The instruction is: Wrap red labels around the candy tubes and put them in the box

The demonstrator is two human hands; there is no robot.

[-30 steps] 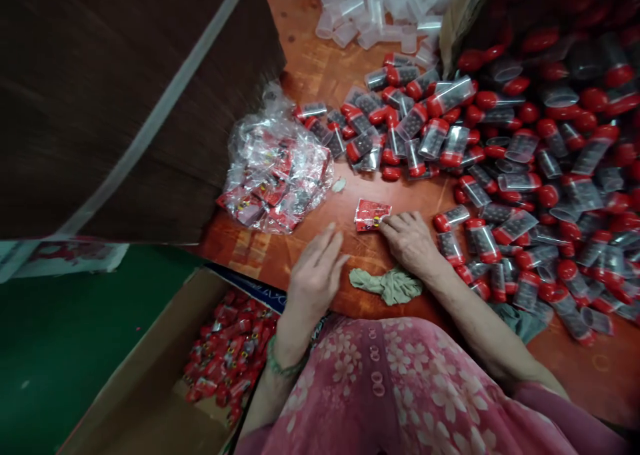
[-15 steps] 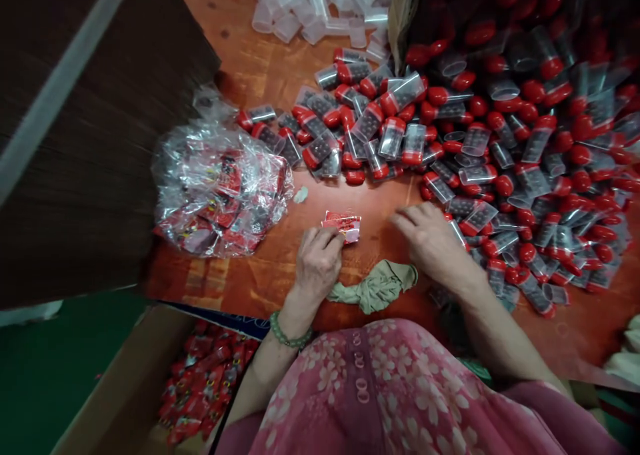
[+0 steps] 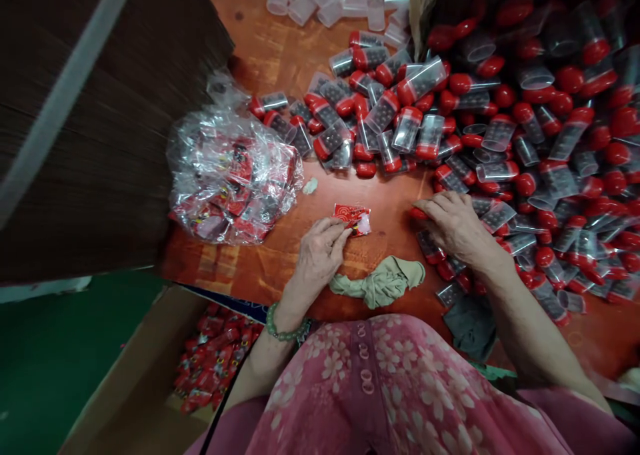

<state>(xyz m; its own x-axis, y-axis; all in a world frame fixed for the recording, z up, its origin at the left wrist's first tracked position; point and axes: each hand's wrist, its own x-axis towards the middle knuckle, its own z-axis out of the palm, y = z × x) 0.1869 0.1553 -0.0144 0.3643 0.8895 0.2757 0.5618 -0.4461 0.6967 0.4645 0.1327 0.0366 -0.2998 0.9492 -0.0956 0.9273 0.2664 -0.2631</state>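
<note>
My left hand (image 3: 320,251), with a green bead bracelet at the wrist, pinches a small red printed packet (image 3: 354,213) between thumb and fingers, just above the table. Over at the right, my right hand (image 3: 453,227) has its fingers closed around a red-ended piece, likely one of the capped tubes; only its red end (image 3: 417,213) shows past the fingertips. Many clear tubes with red caps (image 3: 407,129) lie heaped beyond and beside this hand. A crumpled greenish cloth (image 3: 383,283) rests on the table between my two wrists.
Clear plastic bags with red printed packets (image 3: 235,181) sit at the left. Below the table edge, a cardboard box (image 3: 120,375) holds more red packets (image 3: 215,355). Frosted tubes (image 3: 320,1) lie at the back. A dark brown box (image 3: 100,108) stands left; a dark cloth (image 3: 471,325) lies front right.
My right hand has moved right to the tube heap and closed on a red-ended piece. My left hand still holds the red packet. The whole view has shifted slightly.
</note>
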